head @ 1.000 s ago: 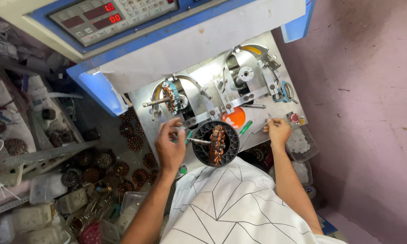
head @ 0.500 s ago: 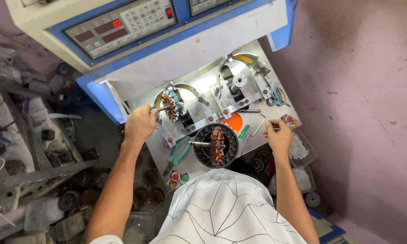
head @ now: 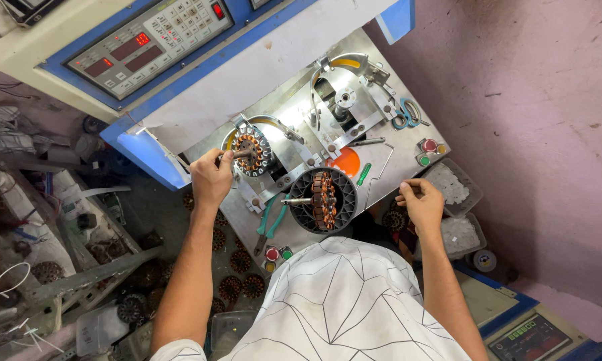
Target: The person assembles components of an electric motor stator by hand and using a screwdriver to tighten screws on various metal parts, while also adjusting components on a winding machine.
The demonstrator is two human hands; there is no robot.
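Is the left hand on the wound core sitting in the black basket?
No, the left hand grips the shaft of the core mounted on the machine, apart from the basket.

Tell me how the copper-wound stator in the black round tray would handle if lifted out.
The stator looks like steel and copper, so probably heavy for its size and rigid. It is round and stands on edge in the black tray, so it could roll. Its shaft offers a grip.

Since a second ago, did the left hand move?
Yes. The left hand left the black round holder in the middle and went up-left to the copper-wound stator on the machine's left station, gripping its shaft.
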